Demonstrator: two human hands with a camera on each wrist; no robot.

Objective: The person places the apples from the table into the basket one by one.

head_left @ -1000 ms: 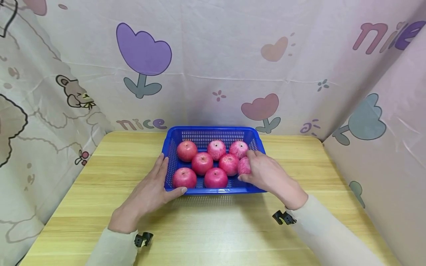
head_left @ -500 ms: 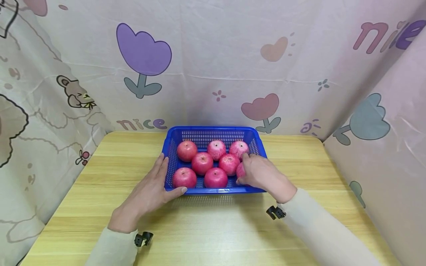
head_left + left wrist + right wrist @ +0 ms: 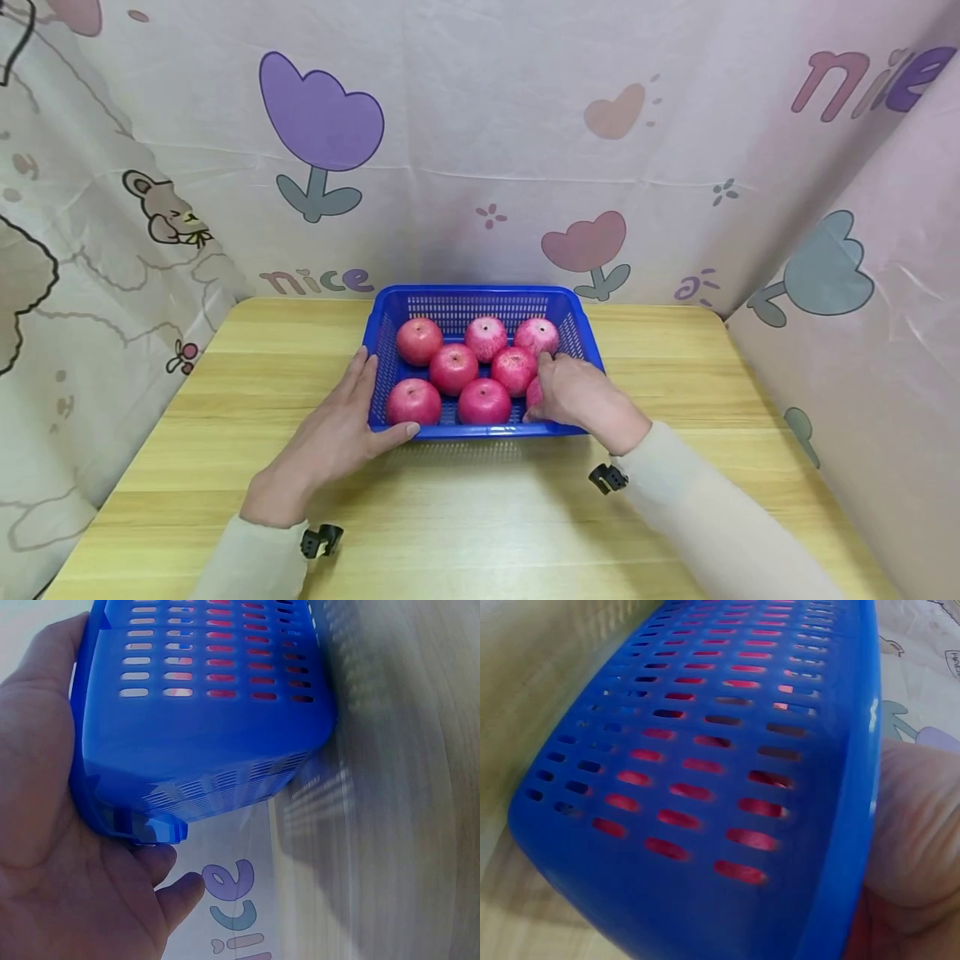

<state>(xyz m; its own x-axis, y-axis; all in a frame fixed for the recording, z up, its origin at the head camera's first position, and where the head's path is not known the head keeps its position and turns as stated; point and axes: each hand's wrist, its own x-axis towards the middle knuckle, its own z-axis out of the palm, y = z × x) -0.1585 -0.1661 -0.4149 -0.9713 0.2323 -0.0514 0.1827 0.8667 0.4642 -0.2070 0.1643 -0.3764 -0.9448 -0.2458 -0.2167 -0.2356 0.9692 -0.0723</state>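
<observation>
A blue slotted plastic basket (image 3: 474,432) of red apples stands on the table. My right hand (image 3: 587,395) reaches over its right side, fingers curled round an apple (image 3: 533,397) in the front right corner; the palm hides much of it. In the right wrist view, part of the hand (image 3: 915,832) shows beyond the basket rim (image 3: 855,795). My left hand (image 3: 330,437) rests against the basket's front left corner, fingers straight along the left side and thumb on the front rim. The left wrist view shows this palm (image 3: 67,885) beside the basket corner (image 3: 172,727).
Other apples sit in rows: front left (image 3: 414,402), front middle (image 3: 484,402), middle (image 3: 513,371) and back right (image 3: 537,336). The basket stands near the back of the wooden table (image 3: 450,525). A patterned cloth (image 3: 465,108) hangs behind and at both sides.
My right hand has moved left and a little nearer within the basket, bringing the apple into the front right corner. My left hand has stayed at the basket's left corner.
</observation>
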